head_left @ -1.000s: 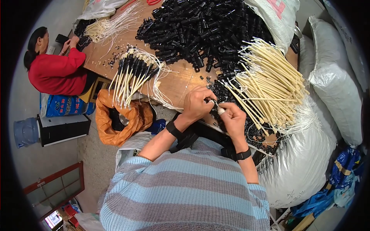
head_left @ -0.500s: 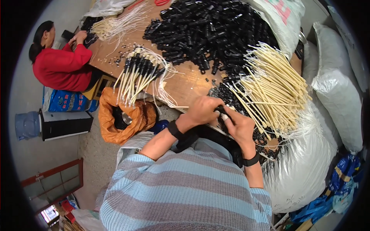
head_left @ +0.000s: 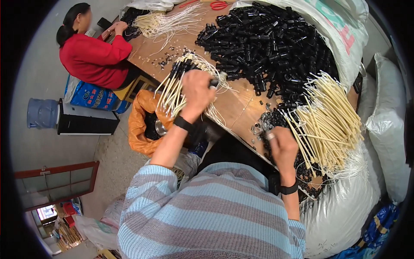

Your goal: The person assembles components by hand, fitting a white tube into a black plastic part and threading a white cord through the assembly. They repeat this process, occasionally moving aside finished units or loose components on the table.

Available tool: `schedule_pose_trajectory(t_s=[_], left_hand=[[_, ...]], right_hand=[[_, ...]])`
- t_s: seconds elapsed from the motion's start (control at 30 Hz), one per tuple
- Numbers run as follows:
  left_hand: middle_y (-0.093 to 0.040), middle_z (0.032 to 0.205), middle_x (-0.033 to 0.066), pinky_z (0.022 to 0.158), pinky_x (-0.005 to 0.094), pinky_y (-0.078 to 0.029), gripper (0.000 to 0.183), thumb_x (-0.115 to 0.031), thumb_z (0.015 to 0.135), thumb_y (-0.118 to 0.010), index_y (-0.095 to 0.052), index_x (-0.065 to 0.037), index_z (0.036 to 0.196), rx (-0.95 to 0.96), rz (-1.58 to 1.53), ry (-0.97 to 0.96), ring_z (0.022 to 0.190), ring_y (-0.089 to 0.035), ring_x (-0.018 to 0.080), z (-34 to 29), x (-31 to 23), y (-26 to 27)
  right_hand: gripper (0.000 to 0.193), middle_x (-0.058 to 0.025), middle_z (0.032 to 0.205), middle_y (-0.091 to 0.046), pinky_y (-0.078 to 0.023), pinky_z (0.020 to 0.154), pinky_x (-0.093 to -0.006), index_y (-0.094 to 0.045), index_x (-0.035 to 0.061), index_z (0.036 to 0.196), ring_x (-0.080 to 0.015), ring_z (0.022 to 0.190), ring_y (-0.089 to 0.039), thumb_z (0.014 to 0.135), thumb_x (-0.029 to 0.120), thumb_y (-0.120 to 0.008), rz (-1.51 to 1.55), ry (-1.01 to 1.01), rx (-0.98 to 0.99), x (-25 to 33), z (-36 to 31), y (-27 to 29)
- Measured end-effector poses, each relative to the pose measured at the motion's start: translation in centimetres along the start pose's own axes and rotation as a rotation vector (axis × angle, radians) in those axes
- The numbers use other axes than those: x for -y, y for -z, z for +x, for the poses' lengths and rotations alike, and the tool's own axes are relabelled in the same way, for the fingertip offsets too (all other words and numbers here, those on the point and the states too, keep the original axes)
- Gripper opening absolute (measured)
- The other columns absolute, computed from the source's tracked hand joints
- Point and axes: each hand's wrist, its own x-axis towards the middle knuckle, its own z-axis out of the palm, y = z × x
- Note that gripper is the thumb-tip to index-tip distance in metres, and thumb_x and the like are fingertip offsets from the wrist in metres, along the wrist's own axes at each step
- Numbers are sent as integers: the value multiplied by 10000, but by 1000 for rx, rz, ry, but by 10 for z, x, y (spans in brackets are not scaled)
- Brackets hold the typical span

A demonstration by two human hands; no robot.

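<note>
R hand (head_left: 282, 149) is down low over the small black bits (head_left: 271, 118) at the near edge of the table (head_left: 241, 101), fingers curled in, a white wrap on one of them; it's blurred, so can't tell if there's anything in the grip. L hand (head_left: 197, 90) is across from it, closed round a black plastic piece (head_left: 214, 82), dark end poking out by the fingers. That fist is right over a bunch of cream sticks w/ black tops (head_left: 167, 96), white strings trailing off beside it. Both wrists have dark bands, & the person's in a blue-&-grey striped sweater (head_left: 207, 203).

R of the bits, a big heap of plain cream sticks (head_left: 330, 125), strings hanging off the near end onto a fat white sack (head_left: 332, 216). L side, by the table edge, an open orange bag (head_left: 139, 140) w/ dark stuff & something shiny inside.

Further back on the table: a big mound of black plastic pcs (head_left: 267, 47), white sack (head_left: 340, 30) draped alongside; then red scissors (head_left: 218, 5) & another lot of sticks (head_left: 151, 24) near the far L corner.

Co-worker in a red top (head_left: 95, 60) sits there, hands together at the table. Behind, a blue bag (head_left: 92, 94), then a water jug (head_left: 42, 113) against a blk/white cabinet (head_left: 86, 118).
</note>
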Motion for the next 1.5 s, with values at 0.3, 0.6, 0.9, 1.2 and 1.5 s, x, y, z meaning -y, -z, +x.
schedule_pose_trajectory(t_s=[0.3, 0.6, 0.9, 1.2, 1.5], left_hand=[[-643, 1010, 136, 866, 408, -466, 310, -11, 693, -617, -706, -54, 987, 157, -321, -162, 1030, -572, 335, 16, -24, -41], [-571, 875, 100, 770, 433, -435, 304, 38, 709, -588, -709, -93, 955, 446, -230, -162, 902, -538, 319, 7, -53, -66], [-512, 887, 89, 790, 338, -435, 270, -92, 771, -585, -629, -41, 1032, 556, -876, 3, 879, -522, 242, -19, -93, -46], [-541, 796, 111, 751, 367, -455, 248, -80, 759, -565, -621, -44, 997, 782, -772, -128, 806, -557, 274, -18, -85, -40], [-572, 822, 83, 597, 375, -478, 252, -31, 749, -588, -569, -96, 991, 756, -459, -498, 750, -615, 252, -33, -134, -14]], right_hand=[[154, -131, 806, -655, -492, 617, -371, -701, 56, 900, -315, 708, -639, 777, 145, -727, -154, -157, 101, -24, -23, 16], [121, -139, 814, -626, -447, 613, -420, -609, 46, 829, -345, 708, -606, 722, 39, -664, -561, -383, 104, -58, -41, 57], [188, -150, 865, -668, -492, 621, -346, -655, 31, 1054, -308, 679, -629, 871, 66, -631, -135, -113, 33, -31, -22, 40], [203, -79, 700, -597, -446, 505, -375, -681, 102, 1015, -293, 575, -590, 813, 110, -659, -186, -73, 172, -25, -28, 43], [312, -109, 880, -652, -489, 601, -389, -649, 96, 1057, -312, 717, -643, 751, 70, -701, -336, -208, -41, -17, -15, 13]])
